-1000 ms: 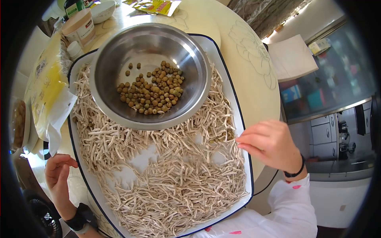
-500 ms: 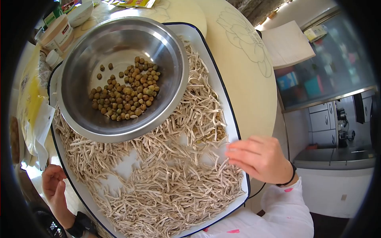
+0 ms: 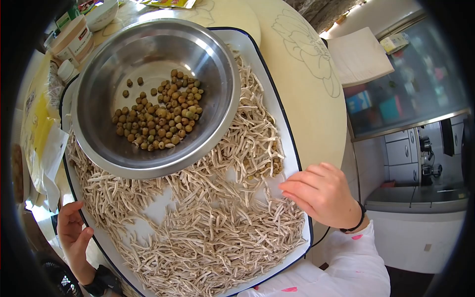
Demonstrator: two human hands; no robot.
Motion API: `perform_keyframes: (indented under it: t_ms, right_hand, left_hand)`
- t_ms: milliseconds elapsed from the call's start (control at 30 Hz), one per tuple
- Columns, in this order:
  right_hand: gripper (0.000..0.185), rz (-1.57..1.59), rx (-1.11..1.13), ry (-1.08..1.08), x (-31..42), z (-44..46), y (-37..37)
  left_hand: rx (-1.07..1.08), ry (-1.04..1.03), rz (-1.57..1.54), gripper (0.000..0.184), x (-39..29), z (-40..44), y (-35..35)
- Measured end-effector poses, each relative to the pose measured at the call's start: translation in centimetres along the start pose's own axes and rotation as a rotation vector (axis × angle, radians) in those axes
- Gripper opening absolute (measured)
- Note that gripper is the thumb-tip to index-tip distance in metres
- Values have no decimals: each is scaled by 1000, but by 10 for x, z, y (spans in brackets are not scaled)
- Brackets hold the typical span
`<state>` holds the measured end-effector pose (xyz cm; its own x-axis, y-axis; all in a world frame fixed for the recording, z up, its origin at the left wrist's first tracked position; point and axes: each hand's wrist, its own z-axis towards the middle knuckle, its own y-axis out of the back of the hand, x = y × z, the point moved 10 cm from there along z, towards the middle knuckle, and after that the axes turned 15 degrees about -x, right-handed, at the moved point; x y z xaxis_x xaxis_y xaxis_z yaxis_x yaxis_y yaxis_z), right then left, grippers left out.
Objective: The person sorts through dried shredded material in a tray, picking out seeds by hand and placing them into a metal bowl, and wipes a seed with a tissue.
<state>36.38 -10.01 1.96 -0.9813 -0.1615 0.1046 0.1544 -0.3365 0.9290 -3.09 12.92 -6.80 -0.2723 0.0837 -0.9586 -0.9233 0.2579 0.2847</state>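
Note:
A white tray with a dark blue rim (image 3: 278, 99) lies before me, spread with thin, pale dried strips (image 3: 213, 252). A steel bowl (image 3: 217, 94) stands over its far left part, holding many round brownish-green berries (image 3: 163, 119). More such berries show among the strips near the tray's right side. My right hand (image 3: 324, 195) hovers at that right edge, fingertips pinched together above the strips; what lies between them is hidden. At the left edge, my left hand (image 3: 73, 235) is beside the rim, fingers loosely curled, thumb apart, holding nothing visible.
The tray rests on a cream round table (image 3: 316, 119) with flower line patterns. Tubs (image 3: 73, 42), a white bowl (image 3: 102, 15) and a yellow plastic bag (image 3: 37, 128) stand at the left. A pale cloth-like panel (image 3: 359, 57) juts in beyond the table's right edge.
My right hand has shifted slightly, its fingers drawing closer together at the tray's edge. My left hand has moved a little up and right, nearer the rim.

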Motion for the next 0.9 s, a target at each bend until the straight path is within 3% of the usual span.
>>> perform_keyframes:
  t_ms: [133, 233, 433, 633, 733, 900]
  right_hand:
    - [16, 283, 111, 52, 19, -10, -10]
    - [18, 425, 75, 49, 20, -7, -4]
    - [23, 9, -45, 8, 4, 7, -3]
    - [24, 310, 119, 53, 24, 1, -10]
    - [26, 208, -12, 40, 10, 2, -4]
    - [23, 154, 3, 43, 10, 11, -4]
  left_hand:
    - [5, -11, 10, 69, -2, 0, 0]
    - [3, 15, -21, 68, -5, 0, -5]
    - [4, 33, -14, 67, -7, -1, -7]
    - [7, 15, 16, 66, -5, -1, -5]
    - [5, 15, 11, 66, -5, -1, -5]
    - [-20, 1, 13, 66, -4, -1, -3]
